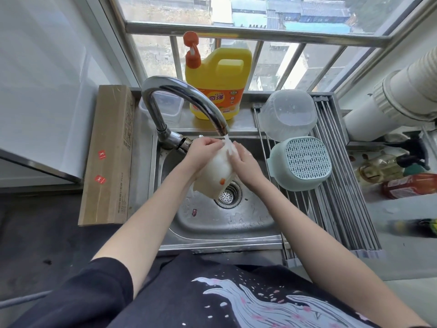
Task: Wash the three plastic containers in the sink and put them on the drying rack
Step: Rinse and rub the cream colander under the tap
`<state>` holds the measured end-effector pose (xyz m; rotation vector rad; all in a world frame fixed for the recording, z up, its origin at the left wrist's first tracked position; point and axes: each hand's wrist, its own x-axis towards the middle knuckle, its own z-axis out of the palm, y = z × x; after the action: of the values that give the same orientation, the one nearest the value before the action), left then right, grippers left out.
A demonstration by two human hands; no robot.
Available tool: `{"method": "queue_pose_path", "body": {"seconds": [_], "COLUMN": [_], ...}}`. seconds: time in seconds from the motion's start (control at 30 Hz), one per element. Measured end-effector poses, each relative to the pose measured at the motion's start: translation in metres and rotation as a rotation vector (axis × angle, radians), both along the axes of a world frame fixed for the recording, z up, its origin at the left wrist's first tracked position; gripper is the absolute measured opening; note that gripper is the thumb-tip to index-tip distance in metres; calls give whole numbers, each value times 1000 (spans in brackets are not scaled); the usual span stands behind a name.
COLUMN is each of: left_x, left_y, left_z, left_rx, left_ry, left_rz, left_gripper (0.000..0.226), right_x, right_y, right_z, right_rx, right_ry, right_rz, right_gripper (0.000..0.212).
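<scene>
Water from the tap (189, 100) runs over the container (216, 172) gripped in your left hand (201, 153) and right hand (244, 164) above the sink (227, 221); probably the last one, so rinse, then rack (340, 185) it

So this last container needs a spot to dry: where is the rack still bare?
The drying rack is bare along its near half, below the green colander, and in a strip right of it. The far end is crowded: the clear tub sits upside down against the colander. Both hands hold the container under the tap.
</scene>
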<state>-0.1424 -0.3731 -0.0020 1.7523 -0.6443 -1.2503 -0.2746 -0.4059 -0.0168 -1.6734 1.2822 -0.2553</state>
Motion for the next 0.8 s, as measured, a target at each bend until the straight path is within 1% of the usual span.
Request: {"method": "queue_pose_path", "body": {"seconds": [0.03,0.1,0.13,0.2,0.23,0.3,0.37,0.43,0.5,0.57,0.63,0.67,0.73,0.8], "left_x": [0,-1,1,6,9,13,14,14,16,15,11,7,1,-3], "left_y": [1,6,10,18,22,28,30,27,22,15,6,2,-5,-8], "left_z": [6,16,16,13,10,2,-3,-2,0,0,0,0,2,5], "left_rx": [-25,-54,-46,-28,-24,-23,-12,-11,7,41,59,60,69,85], "left_ry": [99,310,363,418,445,477,427,263,112,75,37,24,26,47], "left_rz": [-31,-133,-200,-325,-371,-422,-454,-409,-305,-245,-212,-197,-150,-92], "left_gripper": [15,16,17,20,22,31,40,39,30,24,25,25,30,35], "right_x": [-1,-3,-5,-5,-4,0,0,-2,-7,-12,-13,-13,-12,-15], "right_y": [-1,-4,-5,-7,-8,-11,-15,-19,-18,-7,11,20,30,29], "right_z": [0,0,0,-3,-4,-7,-6,-4,-1,2,4,6,2,-3], "right_rx": [17,-2,-25,-41,-19,15,25,69,113,133,101,44,-105,-233], "right_ry": [-22,-76,-63,-9,15,71,117,86,-2,-131,-183,-137,10,150], "right_rz": [-46,-130,-172,-239,-237,-157,-107,-138,-144,-138,-82,-10,141,231], "right_gripper": [54,44,40,35,34,34,37,42,46,46,45,48,61,69]}}
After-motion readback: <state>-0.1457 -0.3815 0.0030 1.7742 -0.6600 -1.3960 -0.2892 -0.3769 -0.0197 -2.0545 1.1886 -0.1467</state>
